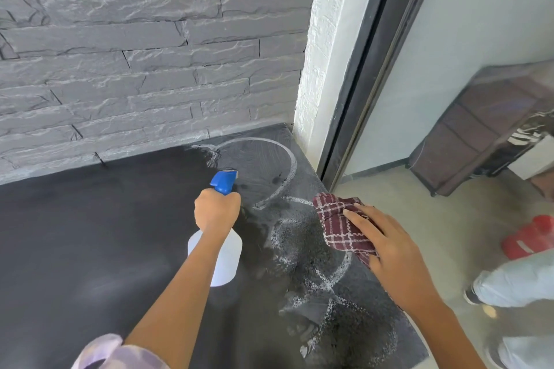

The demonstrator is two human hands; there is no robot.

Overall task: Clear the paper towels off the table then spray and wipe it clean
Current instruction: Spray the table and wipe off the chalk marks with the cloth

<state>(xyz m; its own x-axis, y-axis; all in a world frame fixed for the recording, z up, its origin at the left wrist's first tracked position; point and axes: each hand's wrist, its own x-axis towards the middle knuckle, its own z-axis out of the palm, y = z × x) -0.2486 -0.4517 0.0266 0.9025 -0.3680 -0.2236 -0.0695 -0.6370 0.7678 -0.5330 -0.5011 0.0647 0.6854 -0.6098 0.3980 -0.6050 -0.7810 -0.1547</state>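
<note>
The black table (90, 234) fills the lower left, with white foamy wipe streaks (287, 171) across its right part. My left hand (216, 210) grips the neck of a clear spray bottle (226, 255) with a blue trigger head (224, 181), held above the table and pointing toward the far right corner. My right hand (386, 244) presses flat on a maroon checked cloth (338, 225) near the table's right edge. No paper towels are in view.
A grey stone wall (135, 54) backs the table. A white pillar (326, 48) and a dark door frame (368, 69) stand at the right corner. On the floor to the right are a dark cabinet (479, 132), a red container (530, 237) and another person's legs (515, 281).
</note>
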